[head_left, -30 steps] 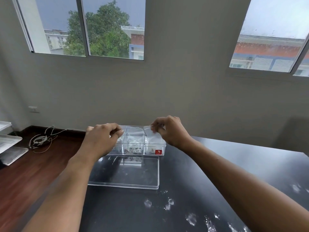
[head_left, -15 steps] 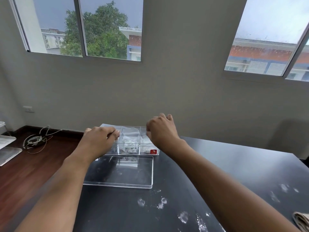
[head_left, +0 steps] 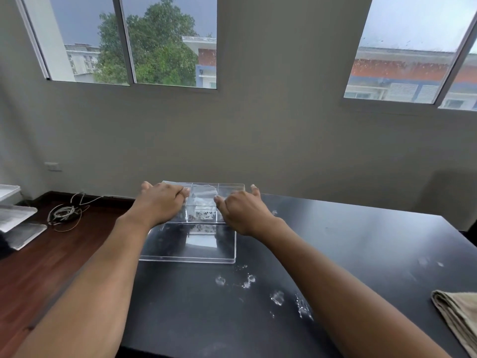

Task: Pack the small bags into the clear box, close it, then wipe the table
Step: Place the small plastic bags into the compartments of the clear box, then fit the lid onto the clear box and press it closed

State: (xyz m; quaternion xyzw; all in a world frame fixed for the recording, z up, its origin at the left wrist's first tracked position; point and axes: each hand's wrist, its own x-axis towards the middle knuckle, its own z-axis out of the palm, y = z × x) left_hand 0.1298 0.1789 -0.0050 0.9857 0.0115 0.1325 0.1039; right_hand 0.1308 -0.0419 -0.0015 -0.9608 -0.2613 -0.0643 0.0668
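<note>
A clear box (head_left: 233, 188) with three compartments stands at the far left of the black table (head_left: 361, 241). Small clear bags (head_left: 204, 202) with dark specks fill its middle compartment. Flat on the table just in front of the box lies the clear lid (head_left: 188, 245). My left hand (head_left: 160, 202) covers the left compartment with its fingers curled down; whatever is under them is hidden. My right hand (head_left: 242, 210) rests over the right compartment, thumb and index finger spread, nothing visible in it.
Water drops (head_left: 277, 297) and smears dot the table near me. A folded beige cloth (head_left: 459, 313) lies at the right edge. Left of the table, on the wooden floor, are a coil of cable (head_left: 64, 213) and flat trays (head_left: 18, 223).
Both hands came down from pinching a bag above the box to rest over its compartments. My right hand opened. The view shifted, bringing the cloth into sight.
</note>
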